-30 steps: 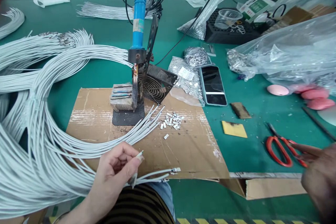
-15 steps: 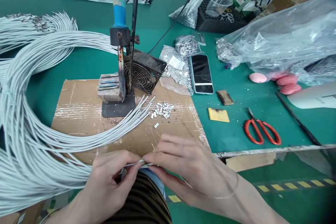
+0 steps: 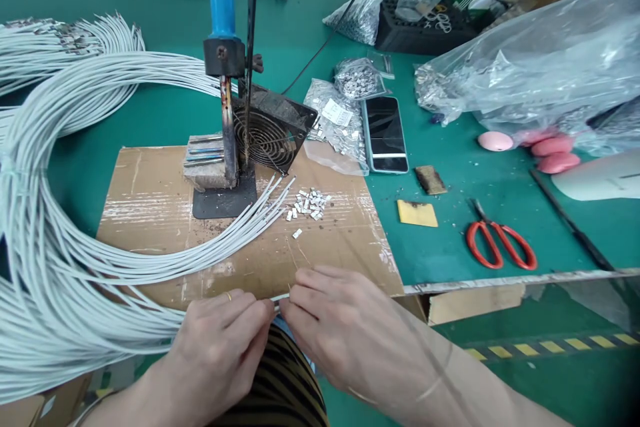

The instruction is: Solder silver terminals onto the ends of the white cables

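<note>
My left hand (image 3: 225,340) and my right hand (image 3: 340,327) meet at the front edge of the cardboard sheet (image 3: 350,240). Both are closed, pinching a thin white cable (image 3: 281,297) whose short stretch shows between them. The fingertips and the cable's end are mostly hidden by my knuckles. To the left lies a big looped bundle of white cables (image 3: 30,213), its free ends fanned out over the cardboard. Beyond my hands sits a small pile of white connector pieces (image 3: 313,201), with a single piece (image 3: 297,233) lying nearer to me.
A blue-handled soldering iron (image 3: 221,7) stands upright in a holder beside a black fan (image 3: 270,137). On the right are a phone (image 3: 385,135), a yellow sponge (image 3: 417,213), red-handled scissors (image 3: 500,240) and a dark rod (image 3: 570,223). Plastic bags (image 3: 525,60) lie behind.
My fingers have curled further over the cable, and both hands have rolled knuckles-up. Less of the cable shows now. The view has shifted slightly.
</note>
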A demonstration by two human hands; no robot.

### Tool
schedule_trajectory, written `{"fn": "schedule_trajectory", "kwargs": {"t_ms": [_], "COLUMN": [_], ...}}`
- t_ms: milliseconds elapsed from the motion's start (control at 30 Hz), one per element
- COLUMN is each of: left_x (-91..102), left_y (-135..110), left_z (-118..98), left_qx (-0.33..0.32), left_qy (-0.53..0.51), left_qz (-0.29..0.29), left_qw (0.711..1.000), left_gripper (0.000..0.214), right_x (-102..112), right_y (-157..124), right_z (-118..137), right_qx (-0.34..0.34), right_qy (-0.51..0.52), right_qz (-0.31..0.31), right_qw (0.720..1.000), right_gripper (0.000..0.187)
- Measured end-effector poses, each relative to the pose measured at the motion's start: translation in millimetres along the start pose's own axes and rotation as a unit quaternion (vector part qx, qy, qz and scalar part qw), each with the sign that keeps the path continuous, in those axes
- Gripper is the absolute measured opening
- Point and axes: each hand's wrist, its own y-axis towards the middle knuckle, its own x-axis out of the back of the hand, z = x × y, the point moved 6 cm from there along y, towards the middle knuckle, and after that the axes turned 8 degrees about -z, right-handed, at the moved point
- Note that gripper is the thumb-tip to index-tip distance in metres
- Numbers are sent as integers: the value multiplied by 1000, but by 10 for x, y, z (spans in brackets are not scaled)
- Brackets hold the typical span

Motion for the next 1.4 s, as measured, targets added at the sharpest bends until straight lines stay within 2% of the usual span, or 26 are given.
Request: {"fn": "schedule_trajectory", "kwargs": {"t_ms": [100, 267, 333, 400, 433, 467, 500, 600, 633, 667, 700, 733, 833, 900, 933, 967, 1000, 1033, 1067, 1100, 1133, 1200, 1267, 1333, 1400], "left_x": [-26, -20, -36, -52, -54, -50, -39, 14, 31, 45, 54, 56, 37, 13, -4, -21, -38, -58, -78, -100, -122, -161, -186, -194, -186], "left_y": [-4, 9, 10, 13, 16, 20, 24, 23, 12, -4, -24, -47, -115, -146, -159, -168, -178, -186, -195, -204, -212, -228, -237, -236, -238], "left_z": [-13, 41, 64, 85, 96, 107, 118, 149, 160, 175, 189, 205, 252, 281, 295, 306, 316, 322, 325, 326, 324, 321, 324, 330, 346], "left_qx": [-2, 63, 79, 95, 104, 115, 127, 163, 174, 186, 197, 208, 241, 268, 286, 303, 321, 338, 354, 369, 383, 409, 431, 446, 463], "left_qy": [-16, -109, -128, -155, -171, -188, -204, -257, -273, -285, -294, -299, -293, -293, -299, -308, -319, -331, -342, -353, -367, -403, -449, -487, -498], "left_qz": [28, 53, 73, 94, 103, 108, 108, 88, 76, 63, 50, 39, 13, -4, -11, -19, -26, -30, -32, -31, -30, -33, -50, -70, -89], "left_qw": [999, 991, 986, 979, 974, 970, 965, 949, 943, 938, 934, 931, 925, 918, 911, 902, 891, 880, 870, 859, 847, 818, 781, 748, 728], "left_gripper": [27, 21, 21, 21, 20, 21, 22, 25, 26, 26, 26, 25, 25, 27, 29, 30, 31, 30, 29, 27, 24, 24, 25, 27, 30], "right_x": [-34, -36, -71, -130, -171, -220, -277, -467, -529, -587, -643, -693, -785, -788, -773, -736, -665, -559, -428, -305, -221, -198, -263, -322, -316], "right_y": [-12, -24, -28, -42, -60, -87, -123, -239, -266, -284, -298, -306, -314, -304, -297, -284, -263, -233, -204, -184, -177, -183, -193, -199, -197], "right_z": [23, -33, -91, -180, -231, -280, -318, -350, -338, -324, -309, -295, -261, -236, -224, -224, -232, -232, -203, -134, -44, 97, 148, 163, 148], "right_qx": [7, -11, -43, -111, -161, -217, -275, -417, -442, -458, -467, -474, -489, -498, -502, -500, -483, -446, -391, -322, -255, -161, -105, -56, -36], "right_qy": [3, 61, 117, 211, 272, 340, 411, 605, 644, 670, 683, 689, 692, 686, 676, 649, 602, 531, 435, 324, 220, 76, 11, 16, 53], "right_qz": [17, 28, 55, 89, 105, 119, 127, 115, 103, 90, 78, 67, 19, -19, -40, -72, -117, -175, -238, -296, -337, -356, -325, -285, -269], "right_qw": [1000, 998, 991, 967, 943, 907, 860, 668, 615, 578, 555, 544, 530, 530, 538, 569, 625, 699, 776, 839, 879, 917, 940, 957, 961], "right_gripper": [22, 19, 19, 20, 21, 21, 20, 7, 3, 5, 10, 16, 34, 38, 35, 30, 24, 18, 16, 16, 17, 16, 21, 24, 21]}}
